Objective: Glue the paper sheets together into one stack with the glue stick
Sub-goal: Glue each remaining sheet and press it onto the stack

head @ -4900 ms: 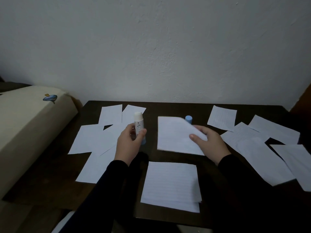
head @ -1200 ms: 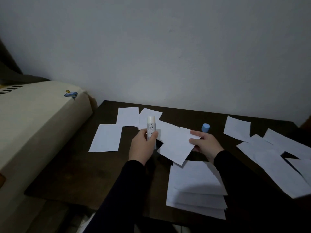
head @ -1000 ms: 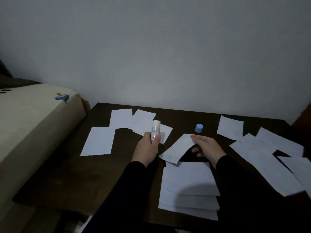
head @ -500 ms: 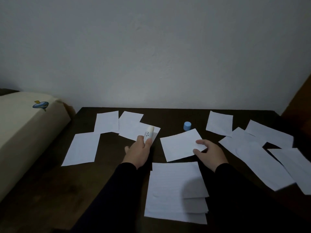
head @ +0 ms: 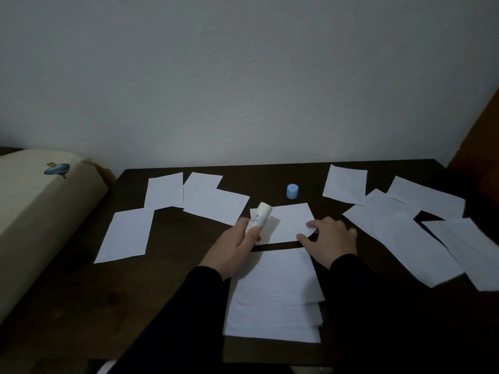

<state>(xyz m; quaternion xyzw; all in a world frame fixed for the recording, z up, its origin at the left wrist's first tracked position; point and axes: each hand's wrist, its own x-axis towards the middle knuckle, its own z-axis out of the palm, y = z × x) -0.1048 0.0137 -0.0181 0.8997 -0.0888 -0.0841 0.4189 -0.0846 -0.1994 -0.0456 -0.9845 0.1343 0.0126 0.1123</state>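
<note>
Glue stick [head: 259,221], gripped in the left hand [head: 234,251], tilts up-right over the left edge of the sheet [head: 290,224] at frame centre. Right hand [head: 328,242] lies flat, fingers pressing the sheet's right corner. Stack [head: 275,295] sits just below.

The person wears a long-sleeved black top. The left sleeve [head: 189,300] and the right sleeve [head: 353,276] are plain and dark, with no visible print, stripe or button, and each ends in a close cuff at the wrist. Both hands are bare: the left hand [head: 232,249] and the right hand [head: 328,240] show no glove, ring or watch. In the dim light the fabric's weave cannot be made out.
</note>
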